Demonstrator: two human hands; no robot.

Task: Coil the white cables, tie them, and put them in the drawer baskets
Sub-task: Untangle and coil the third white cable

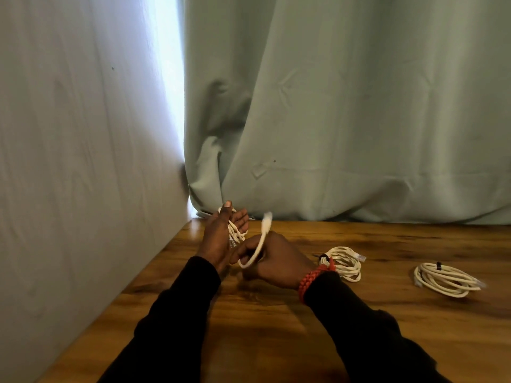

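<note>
1. Two black long sleeves (171, 313) of soft matte cloth enter from six o'clock and reach forward over the glossy brown wood-grain surface (262, 341), which has dark streaks and a warm sheen.
2. A red braided cord bracelet (309, 280) circles the right wrist, its weave knobbly.
3. The right hand (276, 261) has its grip clenched round the loose end of the white round-section cable (255, 252); that smooth, rubbery end arcs up in a half loop to a blurred pale plug at twelve o'clock of the fist.
4. The left hand (221, 236), at nine o'clock of the right hand and just beside it, stands palm up with thumb raised and fingers fairly straight; its grip is released, and several turns of the same cable are wound round the palm. Both hands hover above the surface.
5. At three o'clock of the right hand lies a coiled white cable with a black tie (343, 262), flat on the surface, partly behind the bracelet.
6. Further toward three o'clock, well apart, lies a second coiled white cable with a small black tie (445, 279), an oval of stacked loops.
7. At the far edge hangs a pale green curtain (345, 106) in soft folds; a plain pale wall (69, 134) runs along nine o'clock, with a bright strip of daylight between them.
</note>
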